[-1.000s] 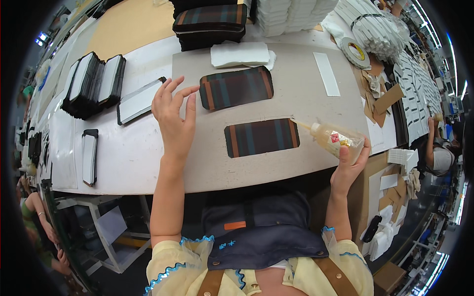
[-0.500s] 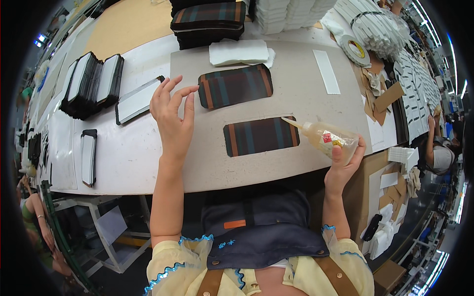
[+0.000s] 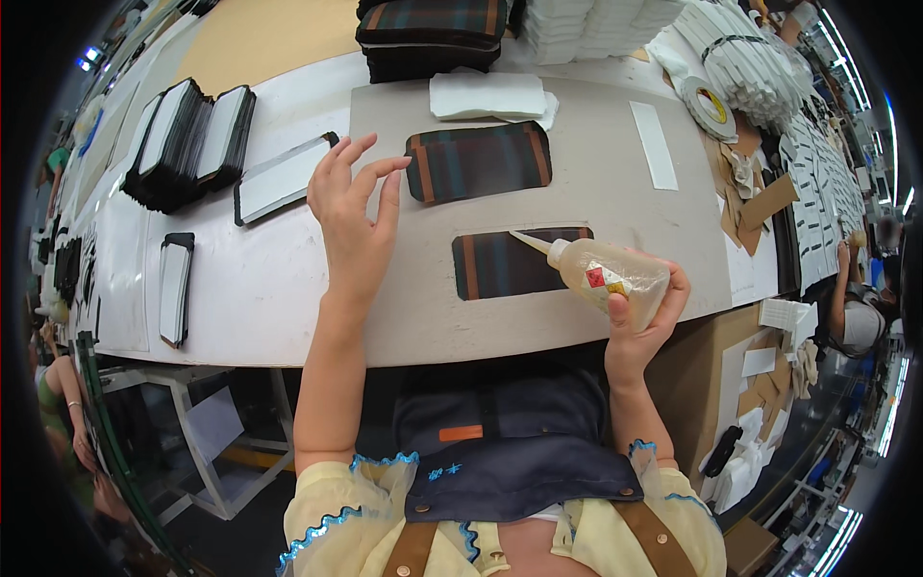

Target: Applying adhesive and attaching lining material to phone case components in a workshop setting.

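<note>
My right hand (image 3: 642, 322) is wrapped round a clear squeeze bottle (image 3: 608, 279) with a long thin nozzle and a red and yellow label. Its nozzle points left, over the upper edge of a dark plaid fabric panel (image 3: 492, 269) lying flat on the table. Whether the tip touches the fabric I cannot tell. My left hand (image 3: 354, 202) is raised with its fingers apart and nothing in them. Just right of those fingers lies a second plaid panel (image 3: 481, 162), with rounded corners. A white panel with black edging (image 3: 284, 181) lies behind the left hand.
Upright black-edged panels (image 3: 173, 139) stand at the left, above a single narrow one (image 3: 175, 288). Farther back are a pile of plaid pieces (image 3: 433, 38) and white pads (image 3: 486, 96). A white strip (image 3: 653, 144) and a tape roll (image 3: 709, 108) lie right. Other people work beyond both sides.
The bottle has moved left with my right hand, bringing its nozzle farther across the nearer plaid panel. My left hand stays raised and apart from the fabric. The whole view has shifted slightly.
</note>
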`<state>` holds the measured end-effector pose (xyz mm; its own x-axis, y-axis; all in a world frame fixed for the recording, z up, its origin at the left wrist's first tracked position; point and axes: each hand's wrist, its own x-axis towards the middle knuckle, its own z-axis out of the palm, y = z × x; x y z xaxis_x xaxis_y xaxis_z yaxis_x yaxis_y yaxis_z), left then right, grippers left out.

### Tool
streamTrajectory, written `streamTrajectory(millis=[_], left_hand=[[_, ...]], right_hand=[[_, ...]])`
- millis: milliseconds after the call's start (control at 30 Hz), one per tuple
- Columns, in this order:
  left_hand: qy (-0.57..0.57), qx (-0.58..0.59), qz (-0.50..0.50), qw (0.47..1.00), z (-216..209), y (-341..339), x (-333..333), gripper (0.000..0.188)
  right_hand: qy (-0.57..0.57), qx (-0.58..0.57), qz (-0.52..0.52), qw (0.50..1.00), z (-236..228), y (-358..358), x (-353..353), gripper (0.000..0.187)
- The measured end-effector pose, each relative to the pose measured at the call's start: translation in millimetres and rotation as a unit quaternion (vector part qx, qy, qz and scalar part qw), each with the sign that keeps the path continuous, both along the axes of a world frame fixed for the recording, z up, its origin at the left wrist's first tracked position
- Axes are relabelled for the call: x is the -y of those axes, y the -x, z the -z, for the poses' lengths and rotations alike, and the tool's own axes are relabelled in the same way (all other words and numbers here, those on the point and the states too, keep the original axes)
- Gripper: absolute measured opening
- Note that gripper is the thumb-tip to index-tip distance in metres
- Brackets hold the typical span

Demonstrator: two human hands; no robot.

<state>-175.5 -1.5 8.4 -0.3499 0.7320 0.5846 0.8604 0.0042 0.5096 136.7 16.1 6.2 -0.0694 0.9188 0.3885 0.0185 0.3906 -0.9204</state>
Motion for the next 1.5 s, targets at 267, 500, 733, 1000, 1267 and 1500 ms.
streamTrajectory(millis=[267,500,733,1000,1267,1500], left_hand=[[-0.003,-0.006,-0.011,1.0,-3,0,1,0.017],[-0.009,0.007,-0.008,1.0,-2,2,2,0.015],[-0.006,0.003,-0.013,1.0,-3,3,2,0.017],[-0.003,-0.013,-0.018,1.0,0,3,3,0.016],[-0.008,-0.009,-0.005,1.0,2,5,2,0.014],[0.001,-0.017,-0.005,1.0,0,3,0,0.016]], right_hand=[[-0.02,-0.026,-0.096,0.995,0,32,-2,0.071],[0.053,-0.018,-0.175,0.983,-25,33,-44,0.079],[0.112,0.002,-0.193,0.975,-30,37,-91,0.072],[0.094,0.033,-0.198,0.975,-37,44,-91,0.071],[0.085,0.063,-0.22,0.97,-40,33,-79,0.069],[0.166,-0.005,-0.255,0.953,-22,-1,-78,0.076]])
